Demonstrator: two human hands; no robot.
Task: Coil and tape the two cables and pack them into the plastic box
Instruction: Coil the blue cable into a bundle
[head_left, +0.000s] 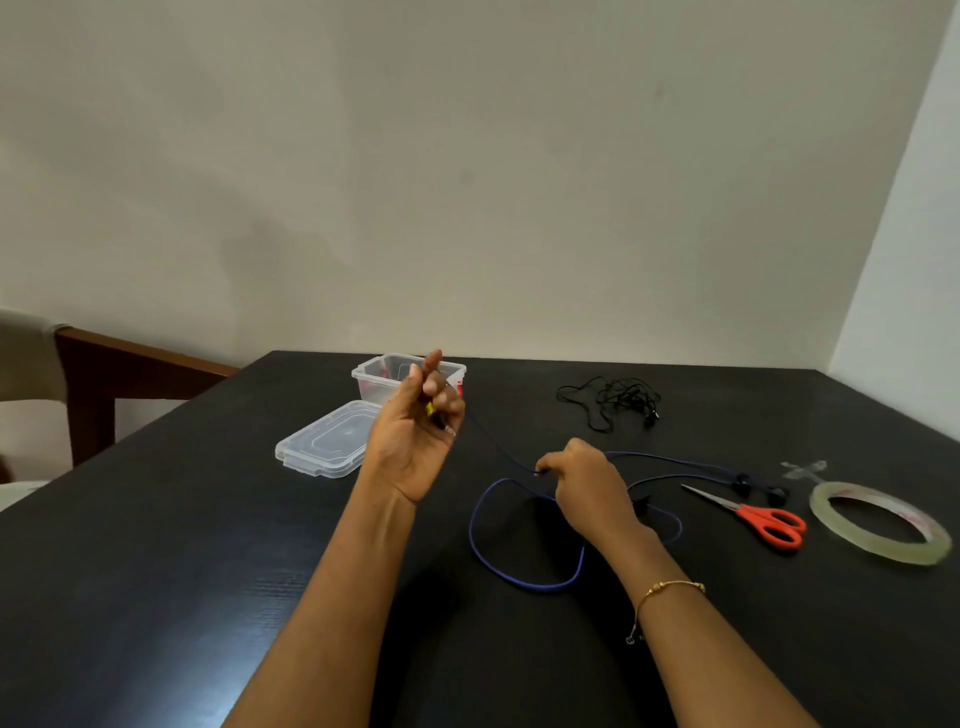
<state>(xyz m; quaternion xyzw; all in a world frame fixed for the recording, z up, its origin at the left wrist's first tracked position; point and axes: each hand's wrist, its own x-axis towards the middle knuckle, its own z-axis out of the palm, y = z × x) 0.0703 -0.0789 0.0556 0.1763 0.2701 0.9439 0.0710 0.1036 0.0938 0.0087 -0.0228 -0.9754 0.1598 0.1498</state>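
Left hand is raised, its grip clenched on the blue cable end as an anchor, while the right hand pinches the strand above the tabletop to start coiling; box waits open behind

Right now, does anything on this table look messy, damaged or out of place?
Only the black cable at the far side, which lies in a tangled heap, not coiled. Two strips of tape are stuck crosswise on the table beyond the tape roll. Nothing looks spilled or damaged.
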